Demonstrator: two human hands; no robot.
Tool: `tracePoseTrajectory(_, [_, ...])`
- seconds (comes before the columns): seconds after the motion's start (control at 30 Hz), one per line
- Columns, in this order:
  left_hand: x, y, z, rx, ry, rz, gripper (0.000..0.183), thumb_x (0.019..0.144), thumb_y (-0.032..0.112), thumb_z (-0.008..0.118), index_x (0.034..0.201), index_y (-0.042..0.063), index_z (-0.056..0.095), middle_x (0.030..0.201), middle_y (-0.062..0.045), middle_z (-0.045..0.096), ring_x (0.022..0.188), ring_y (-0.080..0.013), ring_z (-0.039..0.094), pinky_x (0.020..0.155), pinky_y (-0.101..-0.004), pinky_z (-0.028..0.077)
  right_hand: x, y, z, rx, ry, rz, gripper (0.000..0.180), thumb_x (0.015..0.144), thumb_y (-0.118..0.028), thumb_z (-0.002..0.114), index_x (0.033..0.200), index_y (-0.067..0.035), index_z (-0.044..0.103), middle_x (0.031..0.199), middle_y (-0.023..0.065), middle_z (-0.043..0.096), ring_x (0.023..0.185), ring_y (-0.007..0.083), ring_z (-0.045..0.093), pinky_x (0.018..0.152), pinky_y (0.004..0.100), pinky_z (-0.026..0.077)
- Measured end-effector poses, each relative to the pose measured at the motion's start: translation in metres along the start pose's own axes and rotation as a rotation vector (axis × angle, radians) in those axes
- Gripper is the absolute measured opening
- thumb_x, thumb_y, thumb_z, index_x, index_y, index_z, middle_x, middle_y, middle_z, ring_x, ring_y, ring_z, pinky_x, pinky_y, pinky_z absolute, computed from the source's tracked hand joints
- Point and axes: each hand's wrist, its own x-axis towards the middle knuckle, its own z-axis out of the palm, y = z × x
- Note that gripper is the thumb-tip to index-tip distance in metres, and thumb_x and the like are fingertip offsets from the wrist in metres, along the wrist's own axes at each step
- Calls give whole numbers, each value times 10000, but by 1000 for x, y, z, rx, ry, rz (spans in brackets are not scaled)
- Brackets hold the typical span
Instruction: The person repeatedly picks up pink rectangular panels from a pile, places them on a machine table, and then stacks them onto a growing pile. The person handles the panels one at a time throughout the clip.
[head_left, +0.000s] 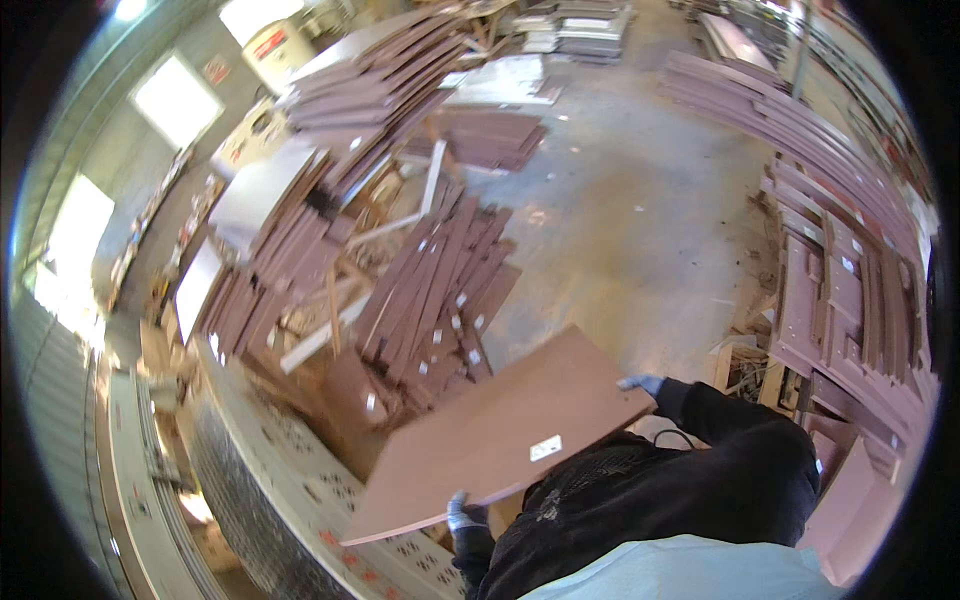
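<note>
A large brown flat panel (495, 427) with a white label (545, 448) is held at a slant in front of my body. My left hand (459, 513), in a pale glove, grips its near edge toward the left end. At the panel's right end, my right hand (642, 385) grips the edge, gloved as well; the fingers beneath are hidden. The panel's left end reaches over a long pale metal beam (337, 487) with groups of holes and red marks. Just beyond the panel lies a loose pile of narrow brown boards (435, 292), several bearing small white labels.
Stacked brown panels (375, 90) rise at the far left, near pale-topped stacks (262, 195). More brown boards (840, 277) line the right side, beside a wooden crate of scraps (750, 371). Concrete floor (622, 217) runs between them. A dark roller-like surface (240, 480) flanks the beam.
</note>
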Motion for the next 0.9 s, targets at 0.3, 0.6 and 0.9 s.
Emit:
tracePoseTrajectory(0.3, [111, -101, 209, 488, -263, -428, 380, 676, 151, 578, 1028, 34, 494, 994, -131, 542, 925, -290, 517, 817, -425, 440, -123, -24, -103, 446, 249, -517, 482, 726, -172, 553, 1144, 25, 416, 1057, 156, 537, 963, 263, 535, 839, 365, 438])
tracePoseTrajectory(0.6, [158, -73, 450, 754, -641, -218, 301, 720, 184, 566, 973, 26, 530, 939, -96, 578, 846, -226, 567, 750, -360, 472, -130, -108, -64, 347, 496, -983, 599, 678, -313, 600, 1156, 0, 422, 1078, 138, 509, 979, 267, 500, 827, 389, 413])
tracePoseTrajectory(0.9, [186, 91, 714, 474, -1164, 358, 429, 704, 169, 589, 1091, 22, 478, 948, -94, 554, 859, -232, 547, 780, -364, 458, -5, -364, -1, 110, 380, -1386, 490, 789, -328, 509, 1137, 7, 431, 1085, 137, 511, 957, 247, 514, 827, 371, 415])
